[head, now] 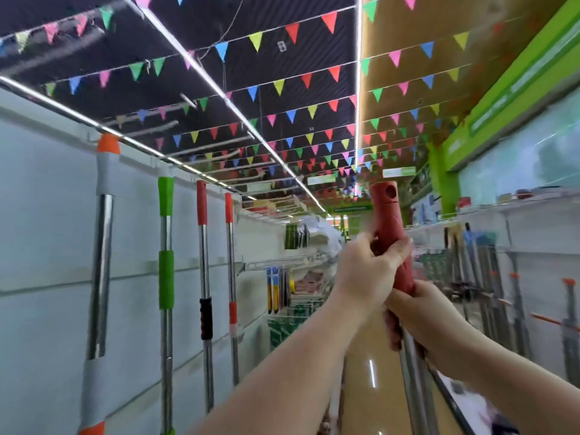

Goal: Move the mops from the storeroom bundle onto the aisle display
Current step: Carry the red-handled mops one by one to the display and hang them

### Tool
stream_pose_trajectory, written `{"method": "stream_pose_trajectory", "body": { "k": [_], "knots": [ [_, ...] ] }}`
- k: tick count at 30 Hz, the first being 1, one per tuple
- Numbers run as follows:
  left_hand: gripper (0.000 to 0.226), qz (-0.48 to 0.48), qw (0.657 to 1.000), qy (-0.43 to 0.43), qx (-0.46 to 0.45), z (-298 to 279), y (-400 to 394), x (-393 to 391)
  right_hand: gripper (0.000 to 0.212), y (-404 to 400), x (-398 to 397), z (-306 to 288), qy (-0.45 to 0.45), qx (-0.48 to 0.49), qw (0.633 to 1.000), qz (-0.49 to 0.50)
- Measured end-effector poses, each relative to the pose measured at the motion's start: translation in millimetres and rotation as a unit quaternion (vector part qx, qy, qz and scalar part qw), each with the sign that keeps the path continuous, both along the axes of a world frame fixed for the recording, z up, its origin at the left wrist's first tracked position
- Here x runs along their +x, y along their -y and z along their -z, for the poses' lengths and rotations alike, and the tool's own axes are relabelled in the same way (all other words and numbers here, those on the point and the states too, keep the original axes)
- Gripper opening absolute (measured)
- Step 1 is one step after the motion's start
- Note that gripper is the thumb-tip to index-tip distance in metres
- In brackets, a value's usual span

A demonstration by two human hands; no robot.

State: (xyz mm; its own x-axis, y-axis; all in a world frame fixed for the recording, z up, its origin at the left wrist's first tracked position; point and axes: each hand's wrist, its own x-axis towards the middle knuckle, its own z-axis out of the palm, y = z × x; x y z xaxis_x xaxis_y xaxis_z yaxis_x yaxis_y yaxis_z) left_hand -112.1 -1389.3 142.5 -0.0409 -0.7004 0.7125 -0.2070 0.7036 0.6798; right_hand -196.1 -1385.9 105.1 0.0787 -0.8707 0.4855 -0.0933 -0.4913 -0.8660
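Note:
I hold a mop with a red handle grip (pixel 386 218) upright in the middle of the aisle; its metal shaft (pixel 411 381) runs down out of view. My left hand (pixel 364 271) grips the red part high up. My right hand (pixel 411 312) grips it just below, where red meets metal. On the white display wall at left hang several mops: an orange-capped one (pixel 102 277), a green-gripped one (pixel 165 277), a red-and-black one (pixel 204 271) and a red one (pixel 230 277). The mop's head is hidden.
White slatted wall panels (pixel 40 246) line the left side. More mops and brooms (pixel 489 277) hang on the right shelving. The aisle floor (pixel 361 387) runs ahead between them. Strings of coloured pennants (pixel 282 89) and light strips cross the ceiling.

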Motion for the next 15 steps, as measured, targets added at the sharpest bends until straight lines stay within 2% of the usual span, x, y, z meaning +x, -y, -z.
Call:
{"method": "stream_pose_trajectory", "body": {
  "k": [8,15],
  "knots": [
    [0.016,-0.082,0.997,-0.002,-0.001,-13,139,-26,0.021,162,-21,-10,0.029,0.006,0.994,-0.102],
    [0.022,-0.162,0.987,-0.005,-0.015,-22,245,-17,0.026,282,-4,-19,0.039,-0.011,0.986,-0.160]
  ]
}}
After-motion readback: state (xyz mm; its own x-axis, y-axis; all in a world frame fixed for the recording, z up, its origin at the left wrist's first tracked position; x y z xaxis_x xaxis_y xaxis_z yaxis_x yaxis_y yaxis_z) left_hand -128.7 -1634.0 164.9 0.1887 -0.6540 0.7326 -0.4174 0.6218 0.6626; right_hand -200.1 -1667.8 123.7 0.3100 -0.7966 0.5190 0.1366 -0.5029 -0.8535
